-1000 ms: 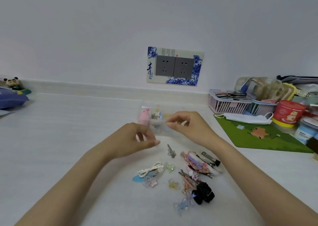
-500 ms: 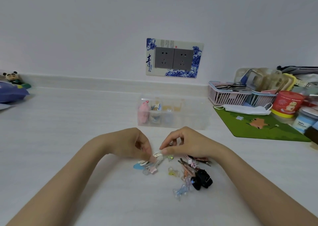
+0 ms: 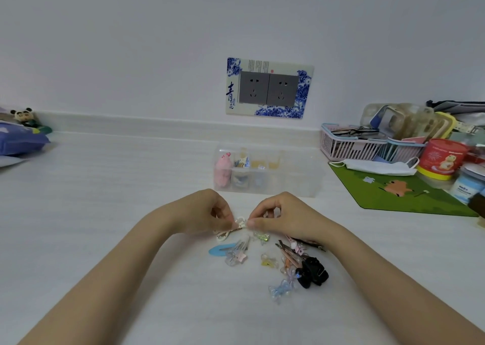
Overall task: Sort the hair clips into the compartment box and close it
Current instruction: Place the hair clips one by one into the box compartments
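Observation:
A clear compartment box (image 3: 299, 176) stands open on the white table, with a pink clip (image 3: 223, 171) and several small clips in its left cells. In front of it, my left hand (image 3: 207, 213) and my right hand (image 3: 283, 217) both pinch a white bow clip (image 3: 233, 227) just above the table. Below the hands lies a loose pile of clips: a blue snap clip (image 3: 220, 250), a yellow clip (image 3: 269, 261), a black claw clip (image 3: 312, 272), a pale blue bow clip (image 3: 280, 291) and several slim pink and brown ones (image 3: 291, 252).
A green mat (image 3: 409, 195) lies at the right with a white face mask (image 3: 375, 166), pink baskets (image 3: 349, 147), a red tub (image 3: 441, 162) and jars. A blue pouch (image 3: 18, 141) and a panda figure (image 3: 22, 115) sit far left. A wall socket (image 3: 269, 90) is behind.
Both hands came back from the box to the pile near me. They took hold of the white bow clip and lifted it slightly off the table.

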`<state>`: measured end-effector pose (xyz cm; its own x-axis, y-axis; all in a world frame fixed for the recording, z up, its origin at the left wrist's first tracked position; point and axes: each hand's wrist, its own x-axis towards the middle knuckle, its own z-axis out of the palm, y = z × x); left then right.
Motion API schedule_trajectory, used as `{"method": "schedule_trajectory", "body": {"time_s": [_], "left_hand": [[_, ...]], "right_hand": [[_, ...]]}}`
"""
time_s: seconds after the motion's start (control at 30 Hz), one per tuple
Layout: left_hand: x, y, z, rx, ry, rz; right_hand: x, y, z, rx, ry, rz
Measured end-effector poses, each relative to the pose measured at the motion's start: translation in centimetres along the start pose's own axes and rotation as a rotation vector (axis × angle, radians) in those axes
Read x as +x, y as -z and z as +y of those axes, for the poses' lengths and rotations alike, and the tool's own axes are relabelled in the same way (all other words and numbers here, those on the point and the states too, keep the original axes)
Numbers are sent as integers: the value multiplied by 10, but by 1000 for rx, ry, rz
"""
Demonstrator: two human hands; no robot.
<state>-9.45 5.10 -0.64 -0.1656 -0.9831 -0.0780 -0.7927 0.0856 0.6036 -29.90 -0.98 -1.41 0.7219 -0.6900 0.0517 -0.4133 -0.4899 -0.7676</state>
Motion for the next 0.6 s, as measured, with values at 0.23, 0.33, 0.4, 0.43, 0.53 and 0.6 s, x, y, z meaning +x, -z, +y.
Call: {"method": "schedule_trajectory", "body": {"time_s": [0.23,0.33,0.4,0.43,0.53,0.6], "left_hand": [[2,-3,3,-117,-5,60],[1,-1,0,-139,-15,42],[-2,2,-1,-110,-9,-15],[-3,3,-1,-81,0,-43],[-4,3,0,-22,3,-47],[-2,1,1,-10,-18,-29]], "right_hand": [[3,-2,1,12,-7,106],[2,-3,-1,-2,-10,90],[1,-2,-2,12,-12,74],[1,-2,-2,19,-10,65],[2,-3,-1,10,-11,52],[3,-4,0,7,-14,54]]}}
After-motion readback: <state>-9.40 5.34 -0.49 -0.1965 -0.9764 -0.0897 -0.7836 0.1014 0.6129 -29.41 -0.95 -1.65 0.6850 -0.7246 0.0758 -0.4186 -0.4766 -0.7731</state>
